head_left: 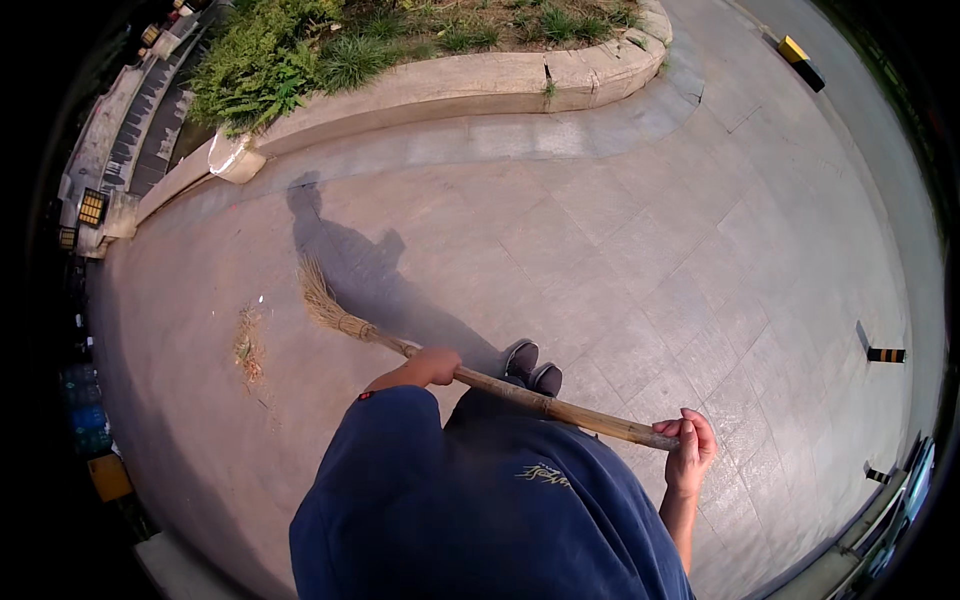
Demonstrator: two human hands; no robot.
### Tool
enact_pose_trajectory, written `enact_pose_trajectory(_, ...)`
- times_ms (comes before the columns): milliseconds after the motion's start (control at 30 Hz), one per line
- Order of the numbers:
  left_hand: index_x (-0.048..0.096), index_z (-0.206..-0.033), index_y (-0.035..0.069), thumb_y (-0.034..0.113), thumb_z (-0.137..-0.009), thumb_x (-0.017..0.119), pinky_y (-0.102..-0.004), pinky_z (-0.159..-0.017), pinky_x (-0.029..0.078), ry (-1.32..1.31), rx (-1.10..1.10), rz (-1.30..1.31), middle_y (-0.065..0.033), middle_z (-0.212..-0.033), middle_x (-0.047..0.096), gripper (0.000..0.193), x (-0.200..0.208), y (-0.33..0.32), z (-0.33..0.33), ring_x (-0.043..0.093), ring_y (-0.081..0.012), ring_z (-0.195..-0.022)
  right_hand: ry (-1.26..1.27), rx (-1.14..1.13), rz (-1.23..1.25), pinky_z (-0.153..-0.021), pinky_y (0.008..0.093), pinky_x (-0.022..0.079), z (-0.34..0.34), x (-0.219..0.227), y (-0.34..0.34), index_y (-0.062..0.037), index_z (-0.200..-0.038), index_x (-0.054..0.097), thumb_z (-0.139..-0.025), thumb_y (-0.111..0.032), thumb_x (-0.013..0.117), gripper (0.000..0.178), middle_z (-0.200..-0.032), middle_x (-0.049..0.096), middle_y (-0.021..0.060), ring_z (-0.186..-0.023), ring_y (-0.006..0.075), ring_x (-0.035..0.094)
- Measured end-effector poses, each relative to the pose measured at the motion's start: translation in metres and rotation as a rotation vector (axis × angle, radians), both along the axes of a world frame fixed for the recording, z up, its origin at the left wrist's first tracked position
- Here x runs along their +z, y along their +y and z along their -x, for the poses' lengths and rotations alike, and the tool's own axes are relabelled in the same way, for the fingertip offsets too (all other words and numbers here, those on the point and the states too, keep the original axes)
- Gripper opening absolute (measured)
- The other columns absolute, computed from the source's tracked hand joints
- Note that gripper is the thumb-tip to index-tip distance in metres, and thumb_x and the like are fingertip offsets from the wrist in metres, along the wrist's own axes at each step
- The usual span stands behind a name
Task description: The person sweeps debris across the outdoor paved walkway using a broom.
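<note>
Straw-yellow broom bristles (321, 298), tan broom handle (520, 393) with darker brown patches, navy-blue shirt (450, 530) bearing a yellow print (543, 474), dark shoes (521, 359) with pale edging, pinkish-grey paving (650, 270) crossed by thin seam lines, yellowish-brown litter (249, 346), green shrub (260, 65), beige planter wall (450, 88), black bollard (886, 355) banded in orange

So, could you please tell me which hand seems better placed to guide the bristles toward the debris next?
Probably the left hand: it grips the broom handle nearer the bristles, and the debris lies on that side. The right hand holds the far end.

Head-worn fisheye view, facing steeply down, torso (460, 500) close, paving (650, 260) beyond
</note>
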State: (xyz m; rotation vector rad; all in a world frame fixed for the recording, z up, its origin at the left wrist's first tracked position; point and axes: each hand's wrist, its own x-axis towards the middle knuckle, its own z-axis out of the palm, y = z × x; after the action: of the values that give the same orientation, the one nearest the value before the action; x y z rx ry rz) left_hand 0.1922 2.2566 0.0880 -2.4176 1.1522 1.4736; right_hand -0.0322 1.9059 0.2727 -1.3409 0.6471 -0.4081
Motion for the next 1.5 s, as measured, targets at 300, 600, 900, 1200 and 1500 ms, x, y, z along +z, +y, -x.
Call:
enact_pose_trajectory(300, 0.062, -0.084, 0.01, 0.011, -0.065, 0.054, -0.0423, -0.071, 0.044, -0.124, 0.123, 0.33, -0.0142, -0.083, 0.062, 0.021, 0.044, -0.11, -0.022, 0.058, -0.031, -0.083, -0.159, -0.312, -0.003, -0.065, 0.0345, 0.049, 0.043, 0.004, -0.088, 0.0018, -0.105, 0.051, -0.088, -0.01, 0.044, 0.023, -0.064, 0.049, 0.0057, -0.062, 0.0193, 0.055)
enact_pose_trajectory(600, 0.06, -0.079, 0.011, 0.005, -0.066, 0.054, -0.0403, -0.079, 0.041, -0.076, -0.227, 0.788, -0.008, -0.083, 0.062, 0.016, 0.09, -0.278, -0.058, 0.058, -0.0272, -0.087, -0.142, -0.671, 0.58, -0.073, 0.0301, 0.04, 0.101, 0.155, -0.052, 0.0049, -0.112, 0.046, -0.09, -0.015, 0.041, 0.031, -0.069, 0.045, 0.0046, -0.07, 0.0174, 0.046)
enact_pose_trajectory(900, 0.06, -0.076, 0.012, 0.007, -0.067, 0.054, -0.0397, -0.075, 0.044, -0.105, -0.06, 0.636, -0.0081, -0.081, 0.061, 0.012, 0.054, -0.089, -0.196, 0.056, -0.0293, -0.087, -0.093, -0.421, 0.528, -0.068, 0.0315, 0.044, -0.077, 0.135, 0.131, 0.0039, -0.107, 0.049, -0.091, -0.016, 0.04, 0.027, -0.067, 0.047, 0.0064, -0.067, 0.0189, 0.051)
enact_pose_trajectory(1200, 0.063, -0.08, 0.014, 0.006, -0.064, 0.055, -0.0385, -0.079, 0.043, -0.252, 0.119, 0.387, -0.0091, -0.087, 0.062, 0.019, 0.02, 0.125, -0.208, 0.056, -0.0276, -0.091, -0.068, -0.034, 0.42, -0.067, 0.0339, 0.048, -0.155, 0.083, 0.214, 0.0001, -0.1, 0.052, -0.09, -0.021, 0.046, 0.024, -0.064, 0.051, 0.0062, -0.066, 0.0212, 0.058)
enact_pose_trajectory(1500, 0.063, -0.083, 0.014, 0.013, -0.065, 0.056, -0.0397, -0.078, 0.041, -0.22, 0.184, 0.159, -0.0082, -0.086, 0.062, 0.019, 0.041, 0.149, -0.149, 0.057, -0.0253, -0.089, -0.101, -0.119, -0.034, -0.07, 0.034, 0.047, -0.131, 0.003, 0.15, -0.0016, -0.099, 0.053, -0.088, -0.015, 0.048, 0.018, -0.068, 0.054, 0.0057, -0.069, 0.0199, 0.057)
